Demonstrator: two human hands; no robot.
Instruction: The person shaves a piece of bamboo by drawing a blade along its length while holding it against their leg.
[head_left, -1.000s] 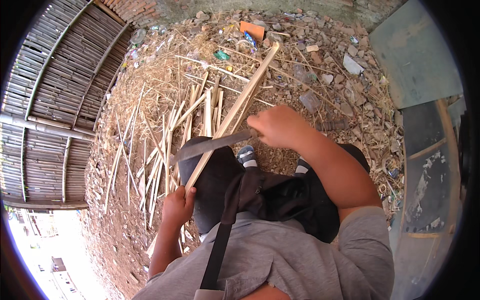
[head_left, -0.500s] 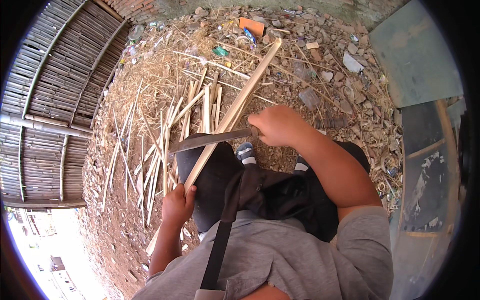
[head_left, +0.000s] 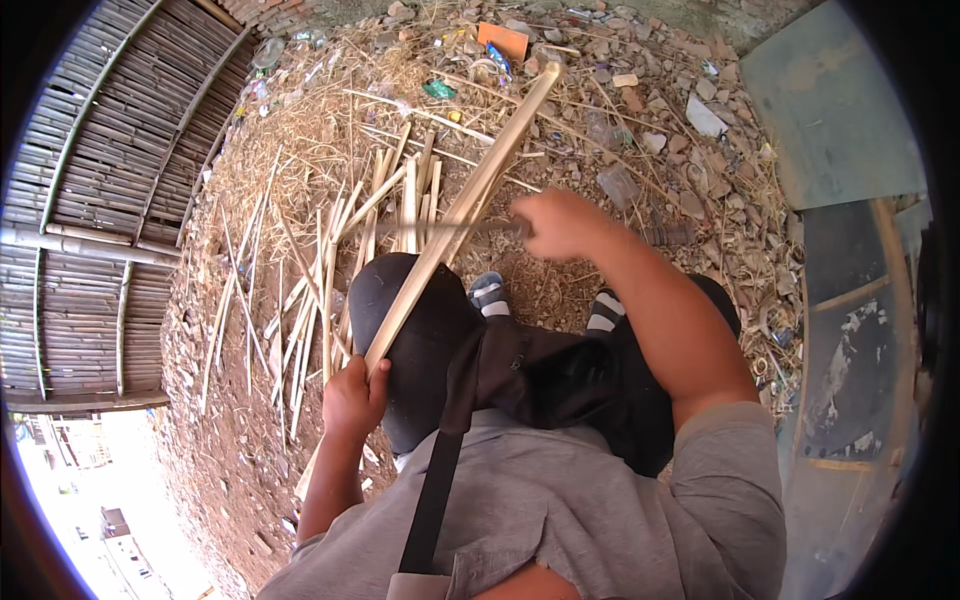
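A long pale bamboo strip (head_left: 478,190) slants from beside my left knee up and away to the right. Its near end is gripped by my left hand (head_left: 353,395), fingers wrapped round it and thumb on top. My right hand (head_left: 563,224) is closed on the handle of a machete, whose long blade (head_left: 485,226) is smeared by motion. The blade lies crosswise at the strip, a little beyond my knee; whether it cuts into the strip I cannot tell. Split bamboo pieces (head_left: 322,270) lie in a loose heap on the ground beyond my left hand.
A slatted bamboo panel (head_left: 95,190) stands at the left. Dry straw, stones and litter cover the ground, with an orange piece (head_left: 503,41) and a clear plastic container (head_left: 618,186) among them. Grey boards (head_left: 835,110) lean at the right, by a brick wall (head_left: 270,14) at the back.
My right hand and the machete have moved away from me along the strip, the blade now blurred and more level. My left hand keeps its hold and has shifted only slightly.
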